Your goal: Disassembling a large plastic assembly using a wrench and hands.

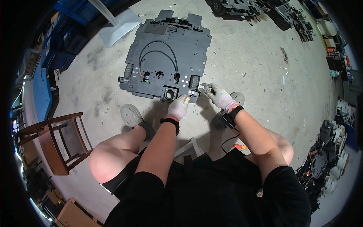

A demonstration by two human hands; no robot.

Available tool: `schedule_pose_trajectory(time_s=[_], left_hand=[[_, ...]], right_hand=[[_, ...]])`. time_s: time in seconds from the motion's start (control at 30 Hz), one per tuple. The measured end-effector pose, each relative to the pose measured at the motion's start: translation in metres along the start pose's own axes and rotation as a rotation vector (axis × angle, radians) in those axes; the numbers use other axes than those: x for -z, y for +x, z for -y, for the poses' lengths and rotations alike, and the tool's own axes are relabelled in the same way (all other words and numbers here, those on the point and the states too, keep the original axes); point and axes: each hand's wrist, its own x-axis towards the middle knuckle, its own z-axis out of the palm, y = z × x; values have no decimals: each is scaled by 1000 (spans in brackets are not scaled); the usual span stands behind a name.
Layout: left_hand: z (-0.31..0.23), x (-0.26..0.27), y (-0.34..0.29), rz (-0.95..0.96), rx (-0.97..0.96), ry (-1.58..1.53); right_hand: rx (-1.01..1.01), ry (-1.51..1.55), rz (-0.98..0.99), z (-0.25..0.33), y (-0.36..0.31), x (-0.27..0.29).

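A flat black robot chassis [159,62] with wheels let into its near corners lies on the floor ahead of me. My left hand [178,107], in a pale work glove, is closed at its near right edge, thumb and fingers against the small black corner bracket [194,93]. Just right of that corner, my gloved right hand [223,98] grips a small grey metal part [205,88]. Its exact kind is too small to tell. The part sits beside the ribbed wheel [194,81]. A black cable [175,56] loops over the chassis, and a round socket [170,94] is near my left hand.
A wooden chair [56,143] stands at the left, by a blue panel [42,90] and blue crates [60,49]. A metal post's base plate [120,28] is behind the chassis. More dark machine parts [242,9] lie far right. A red-yellow tool [239,146] lies near my right leg.
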Motion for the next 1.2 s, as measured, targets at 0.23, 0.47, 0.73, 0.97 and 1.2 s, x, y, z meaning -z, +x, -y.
schedule_pose_trajectory(time_s=[0.23, 0.47, 0.73, 0.97, 1.2], left_hand=[[-16, 9, 7, -32, 37, 62], [-23, 14, 8, 1, 66, 74], [-22, 24, 6, -100, -66, 146], [-10, 32, 35, -111, -267, 303], [-22, 46, 45, 61, -228, 333]], right_hand=[[40, -15, -8, -2, 2, -3], [58, -4, -1, -12, 4, -16], [44, 37, 23, -9, 0, -13], [33, 81, 9, -12, 3, -13], [51, 109, 4, -17, 3, -14]])
